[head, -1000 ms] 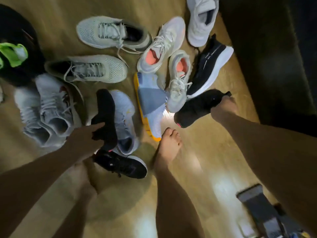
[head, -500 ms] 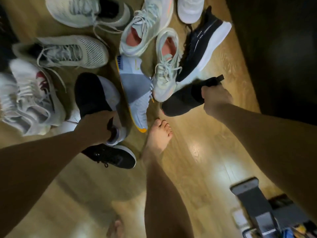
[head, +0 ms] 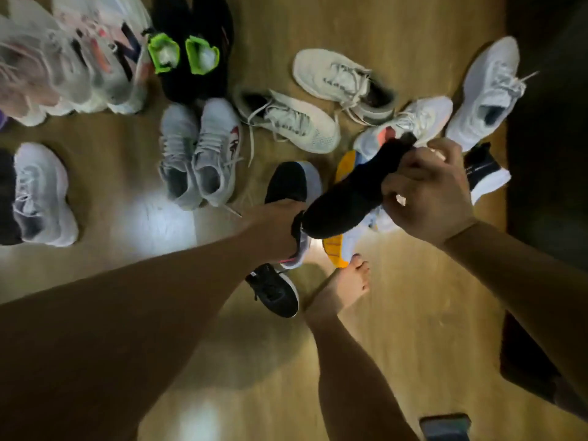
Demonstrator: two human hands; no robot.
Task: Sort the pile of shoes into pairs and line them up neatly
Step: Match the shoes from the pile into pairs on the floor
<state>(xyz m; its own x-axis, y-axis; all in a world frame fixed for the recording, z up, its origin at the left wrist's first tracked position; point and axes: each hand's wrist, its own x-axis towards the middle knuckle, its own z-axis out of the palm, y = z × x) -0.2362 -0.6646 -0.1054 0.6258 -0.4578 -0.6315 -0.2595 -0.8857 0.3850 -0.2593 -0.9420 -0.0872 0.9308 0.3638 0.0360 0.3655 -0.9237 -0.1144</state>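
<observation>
Gripping one shoe in each hand, the person stands over the pile on a light wooden floor [head: 423,307]. At centre right of the frame, the right hand [head: 426,192] has its fingers curled tight round a black knit slip-on shoe [head: 343,198], which is lifted clear and slanted, rounded toe down-left. That toe comes right up beside the left hand [head: 270,227], which clamps the heel end of a second black knit shoe with a pale sole [head: 286,183], toe pointing up the frame. So the matching pair is in hand at frame centre!

Under the lifted shoe lies a pale blue shoe with a yellow sole [head: 337,249], its tip just beside a bare foot [head: 343,288]. A black lace-up trainer [head: 273,294] sits below the left wrist.

Centre left, two grey-white lace-up trainers [head: 200,154] stand side by side, touching. Two cream mesh trainers [head: 292,122] lie loose at upper centre, apart and at different angles. Top centre, a pair of black shoes with neon green inserts [head: 184,55] sits together. A white trainer [head: 486,90] lies at upper right and a black trainer with a white sole [head: 483,173] below it. Blurred white chunky trainers [head: 73,58] fill the upper left.
</observation>
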